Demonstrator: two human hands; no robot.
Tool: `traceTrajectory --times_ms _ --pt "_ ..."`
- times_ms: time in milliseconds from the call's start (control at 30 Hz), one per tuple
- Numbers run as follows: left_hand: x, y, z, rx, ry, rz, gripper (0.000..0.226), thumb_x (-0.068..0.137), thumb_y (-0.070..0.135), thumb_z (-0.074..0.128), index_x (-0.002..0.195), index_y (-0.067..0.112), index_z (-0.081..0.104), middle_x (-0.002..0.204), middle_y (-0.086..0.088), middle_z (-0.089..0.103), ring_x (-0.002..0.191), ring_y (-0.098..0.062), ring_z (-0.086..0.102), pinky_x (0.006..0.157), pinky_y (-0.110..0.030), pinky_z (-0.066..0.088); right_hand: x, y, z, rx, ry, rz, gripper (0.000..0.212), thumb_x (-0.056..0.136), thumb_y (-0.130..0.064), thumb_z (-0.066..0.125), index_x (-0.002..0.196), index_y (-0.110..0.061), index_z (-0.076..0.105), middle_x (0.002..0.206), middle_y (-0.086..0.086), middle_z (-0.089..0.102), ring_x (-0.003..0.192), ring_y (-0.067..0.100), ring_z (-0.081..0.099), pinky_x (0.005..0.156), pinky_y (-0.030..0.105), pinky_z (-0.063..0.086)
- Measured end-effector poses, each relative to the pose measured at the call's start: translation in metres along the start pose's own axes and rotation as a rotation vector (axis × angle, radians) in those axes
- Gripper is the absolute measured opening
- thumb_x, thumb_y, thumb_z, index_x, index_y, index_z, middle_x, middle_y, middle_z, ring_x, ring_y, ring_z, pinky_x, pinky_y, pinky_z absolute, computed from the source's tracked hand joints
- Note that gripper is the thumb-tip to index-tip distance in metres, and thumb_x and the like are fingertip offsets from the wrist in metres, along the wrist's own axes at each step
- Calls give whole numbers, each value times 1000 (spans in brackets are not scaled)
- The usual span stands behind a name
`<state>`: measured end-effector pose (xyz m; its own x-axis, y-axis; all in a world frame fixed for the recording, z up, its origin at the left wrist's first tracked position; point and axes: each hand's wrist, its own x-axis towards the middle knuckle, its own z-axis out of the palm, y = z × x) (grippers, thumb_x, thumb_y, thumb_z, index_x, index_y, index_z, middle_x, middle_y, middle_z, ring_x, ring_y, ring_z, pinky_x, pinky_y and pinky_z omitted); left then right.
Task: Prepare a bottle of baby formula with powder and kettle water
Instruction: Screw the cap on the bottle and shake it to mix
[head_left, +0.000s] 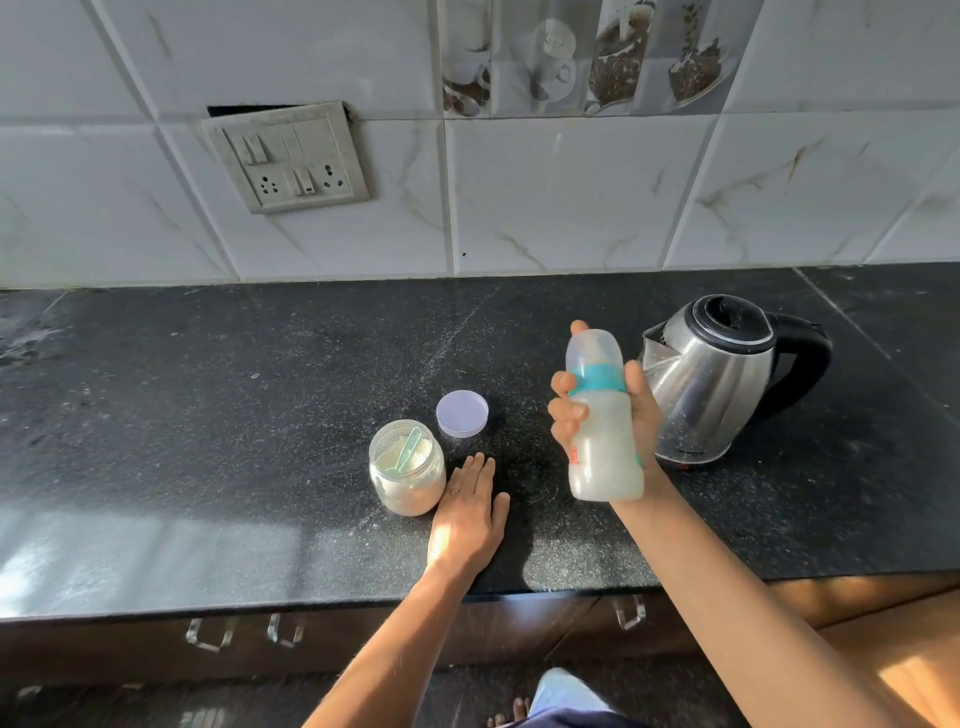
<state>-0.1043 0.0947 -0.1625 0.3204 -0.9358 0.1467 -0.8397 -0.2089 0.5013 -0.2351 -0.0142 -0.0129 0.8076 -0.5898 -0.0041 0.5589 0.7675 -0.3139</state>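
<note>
right hand (605, 415) gripping raised bottle (602, 431), left hand (467, 512) flat on counter (208, 415)

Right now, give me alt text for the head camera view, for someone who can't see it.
The right hand holds a capped bottle of milky formula above a black counter, in front of a steel kettle. The left hand rests flat beside an open powder jar with a scoop inside; its lid lies behind.
</note>
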Motion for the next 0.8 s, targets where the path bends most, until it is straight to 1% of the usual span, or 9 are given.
traceTrajectory --times_ms 167,300,367,433,500,567,667,733,800 --pt "-1 0 -1 -6 8 -5 64 94 44 21 142 7 40 150 -10 37 142 -22 25 115 -25 6 5 -4 -5 221 30 32 59 80 -27 74 128 -12 45 102 20 63 83 32 67 73 46 58" --pt "-1 1 -1 2 17 0 62 94 44 23 141 7 42 148 -11 39 141 -23 28 114 -26 8 7 -6 -7 -107 5 42 51 89 -31 61 135 -20 42 95 17 58 73 25 61 64 37 56" --pt "0 0 -1 2 22 -1 62 94 44 23 141 7 42 148 -11 40 141 -23 28 114 -26 9 9 -3 -4 -110 59 47 48 83 -31 67 124 -12 50 90 14 59 69 23 63 59 35 57" --pt "-1 0 0 3 21 -3 63 94 44 22 141 8 41 148 -10 39 141 -22 27 114 -25 7 10 -3 -14 24 182 2 47 84 -39 62 116 -5 52 91 13 61 71 24 66 62 38 58" --pt "-1 2 -1 2 25 -2 62 94 44 23 141 8 41 148 -10 39 141 -22 28 114 -25 7 9 -3 -21 35 223 -48 50 87 -40 52 121 -4 49 98 16 60 78 28 67 74 44 57" --pt "-1 2 -1 2 31 -1 62 94 44 23 141 7 42 148 -10 40 141 -23 29 114 -26 7 5 -3 -18 -21 185 -11 47 82 -30 56 120 -2 48 100 18 59 81 30 67 80 48 56" --pt "0 1 1 11 34 -5 62 94 44 23 141 7 43 147 -10 41 140 -23 29 114 -26 8 4 -6 -20 -38 30 86 53 71 -24 78 110 0 50 92 17 59 76 28 66 66 40 59" --pt "0 1 1 17 38 -6 59 96 42 27 141 7 42 148 -10 40 141 -22 28 115 -26 8 8 -7 -19 -58 -64 92 47 76 -30 76 104 1 53 89 16 57 76 24 61 64 34 57" --pt "1 0 2 18 41 -6 54 97 38 32 141 7 41 149 -10 39 141 -21 27 115 -26 7 12 -8 -12 -14 -14 82 43 78 -32 73 101 0 54 91 15 52 78 24 60 67 34 58"
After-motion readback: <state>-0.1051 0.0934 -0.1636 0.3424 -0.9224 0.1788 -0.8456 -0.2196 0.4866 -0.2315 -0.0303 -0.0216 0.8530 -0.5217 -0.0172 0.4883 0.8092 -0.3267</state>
